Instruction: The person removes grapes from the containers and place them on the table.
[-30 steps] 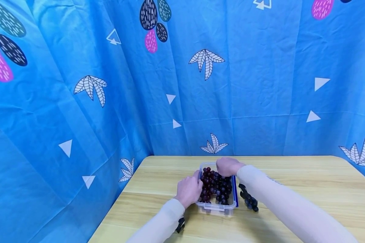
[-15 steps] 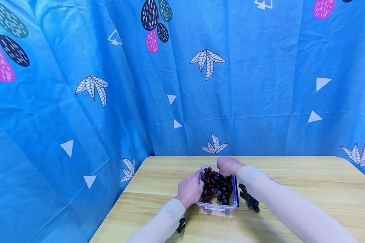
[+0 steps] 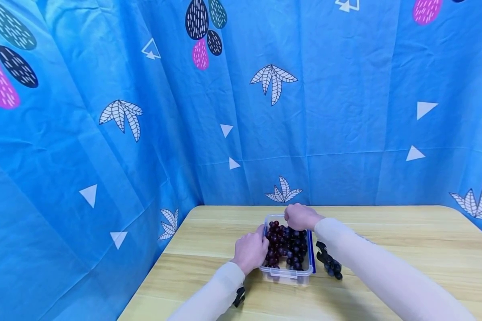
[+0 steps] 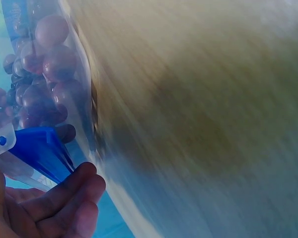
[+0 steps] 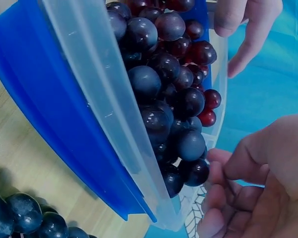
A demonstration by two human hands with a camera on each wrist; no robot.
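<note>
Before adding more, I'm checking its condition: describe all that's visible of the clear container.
The clear container looks plastic: rectangular, open, with blue side flaps and a pale near clasp. It stands upright on the table, holding dark and reddish grapes. The left hand holds its left side; the right hand is at its far end, contact unclear.

L hand cut off btm-L, wrist cam.
</note>
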